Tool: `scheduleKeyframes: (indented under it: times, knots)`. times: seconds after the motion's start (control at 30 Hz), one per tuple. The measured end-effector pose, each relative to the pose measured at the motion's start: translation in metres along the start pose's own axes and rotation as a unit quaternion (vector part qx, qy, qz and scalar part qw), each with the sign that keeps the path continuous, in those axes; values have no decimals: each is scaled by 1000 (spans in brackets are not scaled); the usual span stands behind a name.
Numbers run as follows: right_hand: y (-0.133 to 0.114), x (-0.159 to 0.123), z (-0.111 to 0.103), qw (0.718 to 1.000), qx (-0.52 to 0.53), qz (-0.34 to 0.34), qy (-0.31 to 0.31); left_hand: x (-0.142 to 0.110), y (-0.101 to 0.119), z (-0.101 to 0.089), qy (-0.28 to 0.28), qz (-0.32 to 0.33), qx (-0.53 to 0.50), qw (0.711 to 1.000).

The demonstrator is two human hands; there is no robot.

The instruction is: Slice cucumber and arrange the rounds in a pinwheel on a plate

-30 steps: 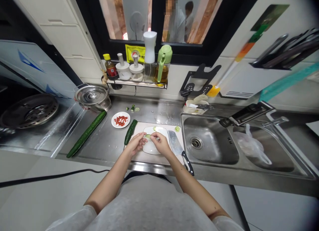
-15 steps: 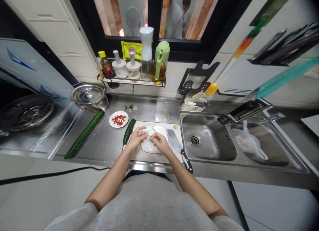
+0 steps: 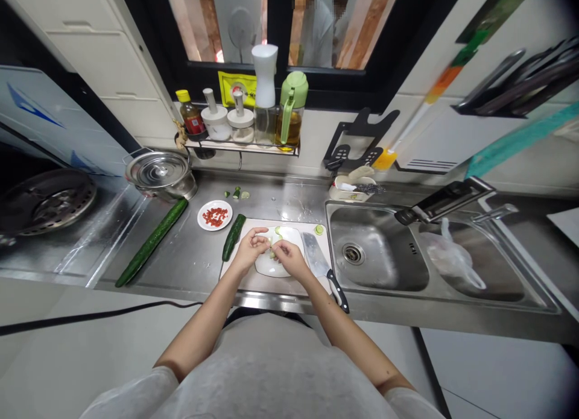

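Over a white plate [image 3: 275, 268] my left hand [image 3: 252, 249] and my right hand [image 3: 288, 256] meet, fingertips pinched on a small, thin cucumber slice [image 3: 271, 251] between them. My fingers hide much of that slice. Another pale green cucumber piece [image 3: 277, 230] lies at the plate's far edge. The plate rests on a light cutting board [image 3: 253, 283]. To its right a cleaver [image 3: 315, 254] lies flat, black handle toward me. A cut cucumber length [image 3: 234, 237] sits along the board's left edge, and cucumber slices [image 3: 319, 229] lie at its far right corner.
Left of the board are a small plate [image 3: 202, 222] of chopped red pieces and a long whole cucumber [image 3: 152, 243]. Behind stand a lidded steel pot [image 3: 161, 173] and a condiment shelf [image 3: 244, 148]. The sink [image 3: 380, 256] adjoins on the right. People show through the window.
My fingertips have shifted slightly on the cucumber slice, which now looks turned or folded between them. The view has tilted a little; the other things on the counter stay put.
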State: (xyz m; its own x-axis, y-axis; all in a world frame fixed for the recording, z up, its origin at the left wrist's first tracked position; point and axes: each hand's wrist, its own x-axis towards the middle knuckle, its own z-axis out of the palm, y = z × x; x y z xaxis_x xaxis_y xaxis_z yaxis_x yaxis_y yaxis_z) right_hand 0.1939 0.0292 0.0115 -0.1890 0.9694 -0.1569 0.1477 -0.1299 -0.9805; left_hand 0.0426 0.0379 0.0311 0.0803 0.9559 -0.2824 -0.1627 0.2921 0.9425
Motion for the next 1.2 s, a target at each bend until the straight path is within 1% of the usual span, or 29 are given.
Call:
scheduleKeyframes:
  times: [0.2,0.33,0.43,0.53,0.63,0.7,0.77,0.87,0.93,1.03,1.2]
  knots:
    - [4,3,1,997,54,61,5,4,-9,3,5,10,-10,1000]
    - [5,4,-2,986,103,134,1,8,-16,6,6,15,-24,1000]
    - [8,5,-5,974,131,183,1,12,-21,9,8,14,-13,1000]
    - [13,8,-10,967,134,215,2,16,-28,11,6,10,-10,1000]
    - [22,14,-16,967,120,224,-2,23,-35,12,9,9,-7,1000]
    - [29,21,-20,978,63,200,9,31,-41,13,19,7,8,1000]
    - [37,31,-24,986,-21,162,33,41,-48,15,26,6,31,999]
    - [44,50,-31,984,-110,125,60,57,-57,17,38,4,84,996]
    - [45,62,-36,980,-154,110,67,68,-62,18,49,6,137,989]
    - [43,75,-40,966,-230,90,69,78,-66,17,66,6,230,971]
    - [43,88,-39,940,-327,85,45,84,-65,17,84,-11,337,938]
